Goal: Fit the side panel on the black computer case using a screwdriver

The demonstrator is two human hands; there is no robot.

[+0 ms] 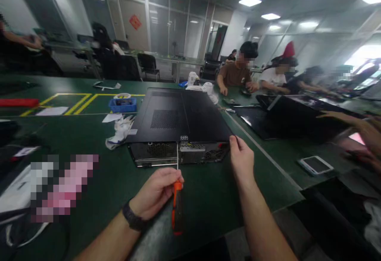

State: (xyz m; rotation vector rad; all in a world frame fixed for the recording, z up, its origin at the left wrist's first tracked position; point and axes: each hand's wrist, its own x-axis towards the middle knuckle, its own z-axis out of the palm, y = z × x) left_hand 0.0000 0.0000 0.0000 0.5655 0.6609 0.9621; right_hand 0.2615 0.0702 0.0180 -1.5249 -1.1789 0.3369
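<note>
A black desktop computer case [178, 114] lies flat on the green table [208, 197], its rear panel facing me. My left hand [157, 191] is closed round an orange-and-black screwdriver [177, 209]. The thin shaft points up, and its tip sits at the middle of the case's rear top edge. My right hand [241, 157] rests at the case's near right corner, fingers pinched on the edge of the lid. A black band is on my left wrist.
White gloves [120, 130] lie left of the case, a blue parts tray [122, 104] behind them. Yellow tape lines mark the table. A phone [316, 165] lies at right beside another person's arm. Several people sit at the far side with other black cases.
</note>
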